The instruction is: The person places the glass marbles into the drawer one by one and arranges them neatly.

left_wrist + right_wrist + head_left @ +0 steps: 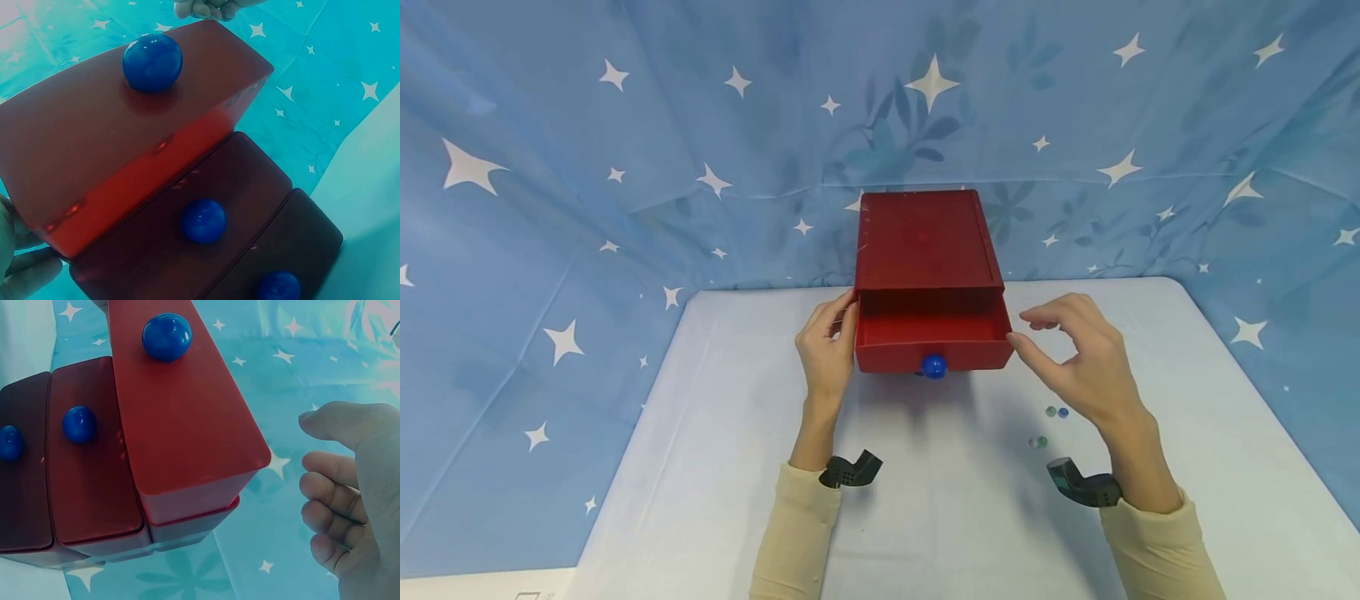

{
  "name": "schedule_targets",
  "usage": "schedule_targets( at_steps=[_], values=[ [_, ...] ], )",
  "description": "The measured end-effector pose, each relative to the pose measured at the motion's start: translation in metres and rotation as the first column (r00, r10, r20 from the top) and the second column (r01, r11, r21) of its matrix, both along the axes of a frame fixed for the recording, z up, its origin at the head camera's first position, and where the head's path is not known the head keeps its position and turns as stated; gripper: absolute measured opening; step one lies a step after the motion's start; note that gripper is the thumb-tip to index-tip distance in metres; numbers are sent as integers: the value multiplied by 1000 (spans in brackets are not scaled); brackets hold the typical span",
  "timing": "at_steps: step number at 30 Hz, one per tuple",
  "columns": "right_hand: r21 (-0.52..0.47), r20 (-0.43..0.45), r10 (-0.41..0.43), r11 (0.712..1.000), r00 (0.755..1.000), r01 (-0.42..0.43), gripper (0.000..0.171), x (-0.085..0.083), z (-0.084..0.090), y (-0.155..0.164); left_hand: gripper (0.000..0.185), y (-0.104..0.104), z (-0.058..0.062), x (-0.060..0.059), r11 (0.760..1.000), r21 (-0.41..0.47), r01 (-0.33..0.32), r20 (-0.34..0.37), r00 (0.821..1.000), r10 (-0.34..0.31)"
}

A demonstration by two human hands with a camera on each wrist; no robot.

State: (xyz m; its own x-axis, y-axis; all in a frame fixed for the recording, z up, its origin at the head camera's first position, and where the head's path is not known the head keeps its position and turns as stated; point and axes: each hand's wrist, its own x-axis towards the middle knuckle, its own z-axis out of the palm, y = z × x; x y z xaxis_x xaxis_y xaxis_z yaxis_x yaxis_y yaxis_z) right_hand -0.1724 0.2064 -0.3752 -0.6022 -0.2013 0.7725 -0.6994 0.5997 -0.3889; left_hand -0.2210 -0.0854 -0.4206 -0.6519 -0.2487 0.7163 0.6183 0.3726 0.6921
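A red drawer cabinet (928, 242) stands at the back of the white table. Its top drawer (895, 357) is pulled out, with a blue round knob (934, 367) on the front and its red inside showing. Below it, the middle drawer (250, 156) and bottom drawer (306, 231) are closed. My left hand (829, 350) rests its fingertips against the cabinet's left side, by the top drawer. On the other side, my right hand (1086, 358) is held in the air with fingers bent and thumb near the drawer's front right corner. The right wrist view shows that hand apart from the drawer, holding nothing.
Several small round glass-like pieces, among them a blue one (1063, 412) and a green one (1042, 442), lie on the white table (715, 467) below my right hand. A blue star-patterned cloth (737, 133) hangs behind and beside the table.
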Motion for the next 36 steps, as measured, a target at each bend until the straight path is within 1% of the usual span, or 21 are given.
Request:
schedule_targets(
  at_steps=[5,13,20,24,26,31,33,36],
  values=[
    [-13,2,-21,1000,1000,21,29,3,-5,5,22,0,2,1,1000,4,5,1,1000,-5],
    [-26,11,-33,999,999,33,33,8,-12,11,23,-1,2,1,1000,2,5,-3,1000,-5],
    [-20,46,-66,998,997,67,37,14,-16,14,22,-1,3,2,1000,1,-3,11,1000,3],
    [-26,67,-82,996,994,84,40,18,-19,15,22,-2,1,1,1000,2,-1,13,1000,1],
    [-16,79,-96,995,992,97,40,20,-20,16,23,-2,-4,-3,1000,0,-1,14,1000,1],
    [25,117,-132,991,984,130,39,24,-24,19,23,-5,-22,-15,1000,-1,-2,23,1000,2],
    [35,132,-143,990,981,139,39,25,-27,20,24,-7,-26,-17,1000,2,6,29,1000,-6],
    [40,145,-156,988,977,152,40,27,-31,21,24,-9,-28,-18,1000,6,21,35,999,-21]
  ],
)
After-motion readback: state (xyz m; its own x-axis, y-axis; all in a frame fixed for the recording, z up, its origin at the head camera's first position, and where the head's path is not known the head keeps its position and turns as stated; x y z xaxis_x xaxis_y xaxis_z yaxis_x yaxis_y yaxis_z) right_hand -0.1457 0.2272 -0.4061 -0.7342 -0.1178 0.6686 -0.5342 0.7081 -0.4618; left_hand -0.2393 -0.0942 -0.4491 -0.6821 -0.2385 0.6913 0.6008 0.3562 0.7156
